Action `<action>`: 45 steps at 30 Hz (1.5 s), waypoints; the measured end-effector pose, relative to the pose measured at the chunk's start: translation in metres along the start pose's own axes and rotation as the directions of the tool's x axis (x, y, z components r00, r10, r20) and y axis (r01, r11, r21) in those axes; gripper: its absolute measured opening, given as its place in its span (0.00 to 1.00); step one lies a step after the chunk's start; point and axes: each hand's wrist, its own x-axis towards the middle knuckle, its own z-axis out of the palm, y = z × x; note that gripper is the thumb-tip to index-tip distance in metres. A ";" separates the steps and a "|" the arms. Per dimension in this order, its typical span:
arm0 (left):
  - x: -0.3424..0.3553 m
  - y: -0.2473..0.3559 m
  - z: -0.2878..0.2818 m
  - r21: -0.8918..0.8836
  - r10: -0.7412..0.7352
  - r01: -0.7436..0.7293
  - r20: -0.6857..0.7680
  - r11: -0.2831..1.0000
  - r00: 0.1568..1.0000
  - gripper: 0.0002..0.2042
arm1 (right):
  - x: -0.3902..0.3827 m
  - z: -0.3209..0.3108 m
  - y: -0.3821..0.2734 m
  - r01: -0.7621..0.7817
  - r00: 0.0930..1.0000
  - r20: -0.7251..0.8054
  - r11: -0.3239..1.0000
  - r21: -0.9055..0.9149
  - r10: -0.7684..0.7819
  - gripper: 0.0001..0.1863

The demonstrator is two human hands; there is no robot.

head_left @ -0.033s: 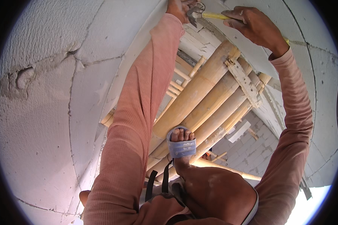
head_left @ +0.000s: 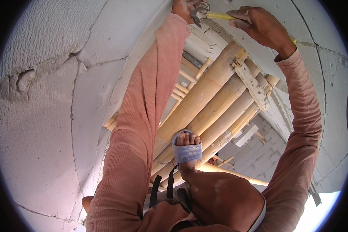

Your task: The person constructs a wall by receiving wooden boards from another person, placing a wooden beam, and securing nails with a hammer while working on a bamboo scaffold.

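My right hand (head_left: 261,27) is closed round the yellow handle of a claw hammer (head_left: 219,16) at the top of the view. The hammer's grey metal head lies right beside the fingers of my left hand (head_left: 183,9). That hand is raised against the upper edge of the picture with its fingers curled. Whatever they pinch is hidden by the hammer head and the picture's edge. Pale block walls rise on both sides of my arms, the left wall (head_left: 100,85) and the right wall (head_left: 328,77).
I stand on bamboo poles (head_left: 216,100) laid side by side, my foot in a blue sandal (head_left: 187,152). A nailed wooden batten (head_left: 251,85) crosses the poles. Far below are a block wall (head_left: 255,149) and thinner bamboo (head_left: 189,77). A rough hole (head_left: 25,81) marks the left wall.
The hammer and my right hand have shifted very slightly to the left, toward my left hand. Everything else looks the same.
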 end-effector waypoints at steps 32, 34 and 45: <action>0.006 0.025 -0.027 0.042 -0.209 0.207 0.051 0.978 0.977 0.15 | -0.029 -0.087 -0.094 0.111 0.957 0.284 0.828 -0.550 0.061 0.15; 0.005 0.022 -0.026 0.054 -0.223 0.221 0.022 0.974 0.975 0.15 | -0.017 -0.090 -0.090 0.163 0.955 0.296 0.812 -0.561 0.013 0.15; 0.016 0.011 -0.024 0.056 -0.177 0.178 -0.025 0.982 0.984 0.16 | 0.046 -0.093 -0.076 0.300 0.879 0.473 0.840 -0.452 -0.060 0.15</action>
